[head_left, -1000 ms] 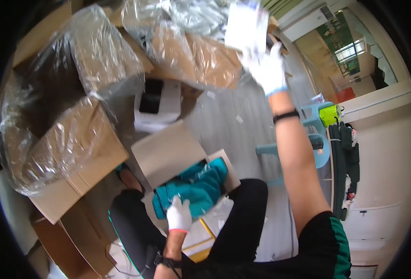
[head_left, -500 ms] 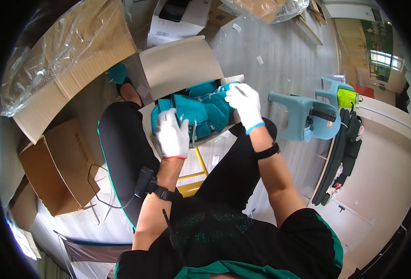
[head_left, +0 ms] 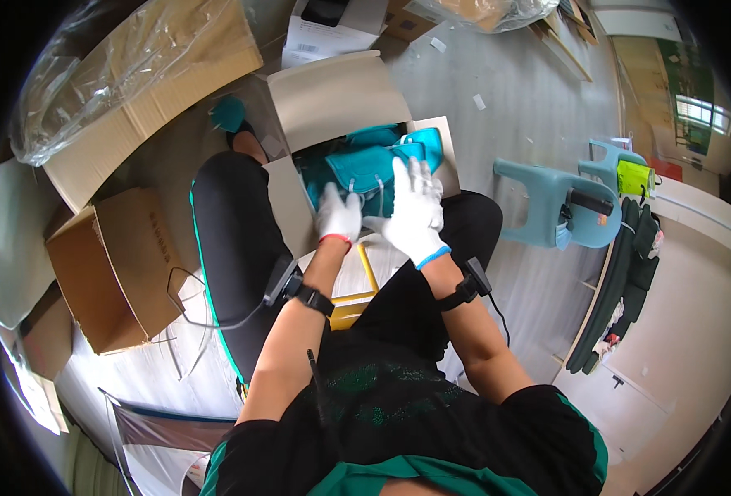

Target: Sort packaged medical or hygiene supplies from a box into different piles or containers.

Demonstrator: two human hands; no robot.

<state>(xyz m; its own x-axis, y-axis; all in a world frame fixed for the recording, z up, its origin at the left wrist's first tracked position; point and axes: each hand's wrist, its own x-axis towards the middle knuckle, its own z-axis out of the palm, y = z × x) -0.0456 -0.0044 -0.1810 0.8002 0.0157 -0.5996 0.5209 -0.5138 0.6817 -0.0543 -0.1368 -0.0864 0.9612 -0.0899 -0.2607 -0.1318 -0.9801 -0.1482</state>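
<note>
Head view: the open cardboard box (head_left: 337, 93) contains a teal bag (head_left: 359, 169). The bag lies beneath and ahead of the fingers (head_left: 400, 178); the left hand (head_left: 339, 218), blurred, and the right hand (head_left: 416, 217) keep them apart.

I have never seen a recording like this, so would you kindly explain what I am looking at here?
There is no robot here: a camera worn on a person's head looks down, and its wide lens bends straight edges. The left hand and right hand, both in white gloves, are at a teal bag in an open box. The right hand is spread over the bag; whether the left hand grips it is unclear. On the floor stand a brown carton and light blue stools.
</note>
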